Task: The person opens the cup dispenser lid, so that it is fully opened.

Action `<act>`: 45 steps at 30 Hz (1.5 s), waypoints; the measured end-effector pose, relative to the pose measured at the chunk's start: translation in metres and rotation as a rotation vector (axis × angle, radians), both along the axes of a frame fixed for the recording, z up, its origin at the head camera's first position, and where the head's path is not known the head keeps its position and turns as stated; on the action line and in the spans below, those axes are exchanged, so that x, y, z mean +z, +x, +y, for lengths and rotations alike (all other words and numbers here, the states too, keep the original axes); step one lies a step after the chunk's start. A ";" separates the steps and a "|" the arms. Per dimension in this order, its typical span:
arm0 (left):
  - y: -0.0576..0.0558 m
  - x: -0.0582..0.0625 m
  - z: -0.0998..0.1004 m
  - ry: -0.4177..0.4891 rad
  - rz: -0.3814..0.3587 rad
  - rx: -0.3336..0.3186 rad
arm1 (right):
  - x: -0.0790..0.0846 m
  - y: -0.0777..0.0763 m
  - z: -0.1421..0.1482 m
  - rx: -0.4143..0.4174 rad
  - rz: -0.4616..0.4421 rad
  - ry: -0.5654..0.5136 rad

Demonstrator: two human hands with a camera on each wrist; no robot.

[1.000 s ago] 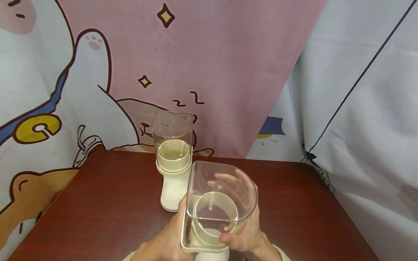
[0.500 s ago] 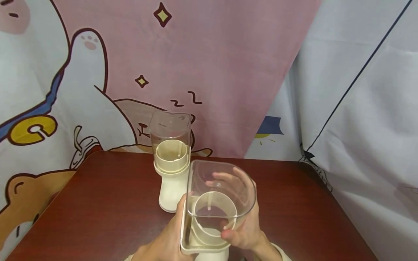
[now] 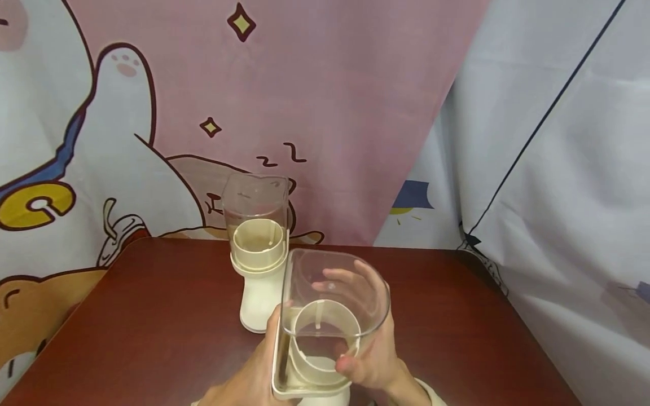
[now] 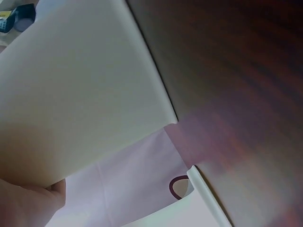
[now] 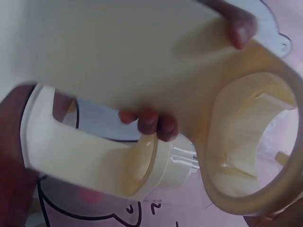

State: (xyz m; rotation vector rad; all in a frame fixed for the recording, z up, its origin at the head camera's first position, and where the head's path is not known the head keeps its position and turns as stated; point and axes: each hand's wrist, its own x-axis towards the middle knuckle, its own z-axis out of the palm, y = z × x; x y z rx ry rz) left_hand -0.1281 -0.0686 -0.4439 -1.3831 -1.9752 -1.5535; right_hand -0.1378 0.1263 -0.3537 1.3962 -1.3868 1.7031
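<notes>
A cream dispenser stand point(image 3: 317, 389) with a round collar rises near the table's front, a clear container point(image 3: 335, 265) at its collar. My left hand point(image 3: 249, 369) grips the stand from its left side. In the right wrist view, left-hand fingertips point(image 5: 156, 125) and the thumb wrap opposite edges of the stand's column. My right hand point(image 3: 378, 355) holds the container and collar from the right, fingers seen through the clear wall, thumb at the collar's front. Part of a hand point(image 4: 31, 203) shows beside the broad cream surface point(image 4: 80, 94) in the left wrist view.
A second cream stand point(image 3: 261, 301) with its own clear container point(image 3: 254, 197) stands upright just behind, to the left. Both are on a dark red-brown table point(image 3: 167, 321). A printed cloth point(image 3: 350, 113) hangs along the table's back edge.
The whole head view has slid left a little, hands and both stands with it. Both hands keep the same hold on the near stand and container.
</notes>
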 end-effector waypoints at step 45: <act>-0.001 0.006 0.003 0.058 0.018 -0.115 | -0.002 -0.003 0.004 0.062 0.079 0.010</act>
